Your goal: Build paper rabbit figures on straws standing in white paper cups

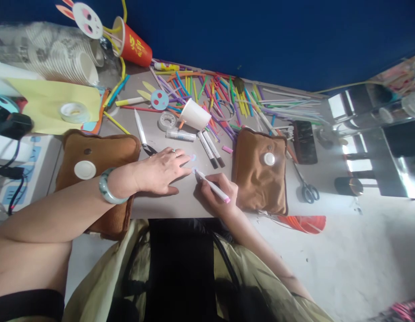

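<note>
My right hand (218,192) is closed around a white marker (212,185) with a pink end. The marker's tip meets a small pale blue and pink piece (194,170) on the table. My left hand (162,170), with a ring and a bracelet on the wrist, lies flat with its fingers stretched out. Its fingertips touch this piece and a second small pink-blue piece (193,157) just beyond. Behind the hands are two white markers (207,145) with dark caps, a white paper cup (195,114) tipped over, and a roll of tape (167,120).
Brown cushioned pouches lie left (100,147) and right (252,174) of the hands. Many coloured pipe cleaners (241,100) cover the table's back. A red cup (136,44) holds a rabbit face (88,20). Scissors (309,192) rest at right; stacked paper cups (66,60) stand at back left.
</note>
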Demonstrator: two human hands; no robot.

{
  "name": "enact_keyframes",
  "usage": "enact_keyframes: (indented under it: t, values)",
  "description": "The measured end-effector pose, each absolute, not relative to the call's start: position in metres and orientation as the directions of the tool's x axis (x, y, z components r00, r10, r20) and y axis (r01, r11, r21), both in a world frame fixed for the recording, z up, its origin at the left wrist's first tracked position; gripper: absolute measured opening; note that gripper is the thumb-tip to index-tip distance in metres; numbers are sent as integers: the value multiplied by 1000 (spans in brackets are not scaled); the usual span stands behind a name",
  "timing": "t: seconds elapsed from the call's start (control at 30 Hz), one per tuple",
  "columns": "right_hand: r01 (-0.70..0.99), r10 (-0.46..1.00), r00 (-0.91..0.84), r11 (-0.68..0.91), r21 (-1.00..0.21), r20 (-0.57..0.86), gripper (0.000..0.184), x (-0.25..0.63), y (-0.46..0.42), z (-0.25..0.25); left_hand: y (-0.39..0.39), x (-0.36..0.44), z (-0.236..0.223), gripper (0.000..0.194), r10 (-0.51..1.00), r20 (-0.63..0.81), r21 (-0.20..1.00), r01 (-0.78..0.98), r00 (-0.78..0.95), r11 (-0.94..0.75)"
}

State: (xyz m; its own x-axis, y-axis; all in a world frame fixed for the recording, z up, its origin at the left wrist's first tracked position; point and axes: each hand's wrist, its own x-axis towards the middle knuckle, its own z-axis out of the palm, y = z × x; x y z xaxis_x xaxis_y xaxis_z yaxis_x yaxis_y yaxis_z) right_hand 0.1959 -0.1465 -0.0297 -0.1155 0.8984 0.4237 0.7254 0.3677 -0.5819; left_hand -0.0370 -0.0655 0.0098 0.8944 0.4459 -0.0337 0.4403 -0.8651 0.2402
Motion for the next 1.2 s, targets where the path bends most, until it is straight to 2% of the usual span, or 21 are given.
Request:
enact_keyframes:
  t: [0.23, 0.5, 0.9, 1.2]
  values:
    - [732, 907, -131, 361, -577, 401, 8, 195, -148, -27, -66, -37, 10, 51, 452, -31, 244, 445, 892, -862]
    - [726, 892, -93, 365, -582, 443, 5, 196, -146, -30, -65, -36, 12, 51, 447, -47, 232, 445, 893, -865]
    - [719, 871, -151, 421, -553, 468, 5, 195, -146, -30, -65, -37, 11, 54, 440, -30, 224, 435, 898, -872]
    - [730, 887, -135, 390, -561, 442, 6, 197, -147, -31, -65, -37, 10, 52, 437, -32, 203, 434, 899, -878]
